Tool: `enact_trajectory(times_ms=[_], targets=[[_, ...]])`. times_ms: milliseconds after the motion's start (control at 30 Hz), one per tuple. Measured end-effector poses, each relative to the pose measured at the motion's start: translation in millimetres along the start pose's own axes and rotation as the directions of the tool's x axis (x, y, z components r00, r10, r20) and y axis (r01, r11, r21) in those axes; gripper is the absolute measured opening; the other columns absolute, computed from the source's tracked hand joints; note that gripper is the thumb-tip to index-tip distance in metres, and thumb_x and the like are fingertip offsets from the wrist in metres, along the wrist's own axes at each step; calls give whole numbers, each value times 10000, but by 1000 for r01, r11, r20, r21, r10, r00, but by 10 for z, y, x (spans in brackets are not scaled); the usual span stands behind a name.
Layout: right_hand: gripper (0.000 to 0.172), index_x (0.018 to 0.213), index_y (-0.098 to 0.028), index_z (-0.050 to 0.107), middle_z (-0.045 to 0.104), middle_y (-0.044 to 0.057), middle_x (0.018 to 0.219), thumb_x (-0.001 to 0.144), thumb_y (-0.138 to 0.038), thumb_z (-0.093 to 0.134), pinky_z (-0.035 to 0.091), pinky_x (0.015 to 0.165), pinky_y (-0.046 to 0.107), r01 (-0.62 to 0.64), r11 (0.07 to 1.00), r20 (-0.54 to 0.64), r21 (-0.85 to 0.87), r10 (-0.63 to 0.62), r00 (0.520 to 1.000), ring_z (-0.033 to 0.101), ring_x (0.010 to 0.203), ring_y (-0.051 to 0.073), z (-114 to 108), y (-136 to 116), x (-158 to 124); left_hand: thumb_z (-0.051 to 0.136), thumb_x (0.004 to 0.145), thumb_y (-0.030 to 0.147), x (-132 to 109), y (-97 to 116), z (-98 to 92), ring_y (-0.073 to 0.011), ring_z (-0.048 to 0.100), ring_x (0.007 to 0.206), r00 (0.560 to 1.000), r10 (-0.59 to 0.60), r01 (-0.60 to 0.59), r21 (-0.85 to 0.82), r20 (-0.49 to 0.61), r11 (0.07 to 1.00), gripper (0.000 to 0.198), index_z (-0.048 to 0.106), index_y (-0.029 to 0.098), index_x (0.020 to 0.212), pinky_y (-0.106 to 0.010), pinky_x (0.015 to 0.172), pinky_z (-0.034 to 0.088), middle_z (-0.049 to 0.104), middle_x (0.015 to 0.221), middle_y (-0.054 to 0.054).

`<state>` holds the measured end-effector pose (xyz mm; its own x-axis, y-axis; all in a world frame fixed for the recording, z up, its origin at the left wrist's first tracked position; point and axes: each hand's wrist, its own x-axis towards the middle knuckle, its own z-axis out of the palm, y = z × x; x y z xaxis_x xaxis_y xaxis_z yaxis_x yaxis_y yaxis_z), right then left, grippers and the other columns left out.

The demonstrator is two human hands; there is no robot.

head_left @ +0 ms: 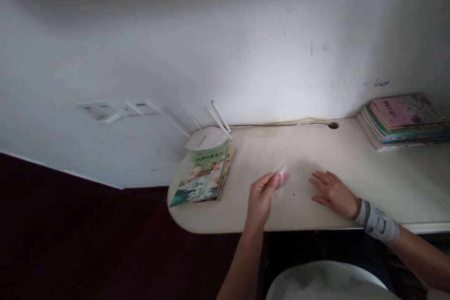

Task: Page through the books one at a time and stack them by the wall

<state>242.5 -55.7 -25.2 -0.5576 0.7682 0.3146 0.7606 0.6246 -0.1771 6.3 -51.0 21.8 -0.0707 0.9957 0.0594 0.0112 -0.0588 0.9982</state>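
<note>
My left hand is above the desk, its thumb and fingers pinched on a small clear, shiny thing with a pinkish tint. That thing is blurred, so its kind does not show. To the right, my right hand hovers at the desk with its fingers spread and nothing in them. A grey wrist band wraps the right wrist. Between the hands, a tiny dark spot marks the desk top.
The pale desk has a rounded left end. Green-covered picture books lie there, with a white router behind them. A book stack sits at the right. Cables run along the wall to a hole.
</note>
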Motion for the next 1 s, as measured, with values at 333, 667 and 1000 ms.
enact_trajectory(times_ms=[333,667,1000], targets=[[486,1304,-165,393,440,183,1299,872,-373,472,336,995,537,-173,985,-434,-20,148,889,373,1252,301,-263,-6,49,556,832,300,-54,-177,-201,-163,677,862,905,-274,82,-499,-326,863,226,590,179,1019,-258,717,545,705,956,-91],[574,1417,-212,228,281,151,1446,881,-266,428,282,1021,568,-301,953,-478,-15,258,839,275,1322,322,-535,-187,-245,419,884,418,-226,-422,239,-219,649,961,970,-209,187,-168,-123,968,501,355,145,1298,-377,815,526,636,1114,-187],[559,1224,-103,533,558,208,1226,841,-506,482,177,1056,565,-284,919,63,-273,312,948,429,1221,318,-148,-217,-49,313,916,415,-225,-469,305,-239,522,1166,997,-20,49,431,-72,901,555,212,195,1415,-431,979,409,533,1284,-148]])
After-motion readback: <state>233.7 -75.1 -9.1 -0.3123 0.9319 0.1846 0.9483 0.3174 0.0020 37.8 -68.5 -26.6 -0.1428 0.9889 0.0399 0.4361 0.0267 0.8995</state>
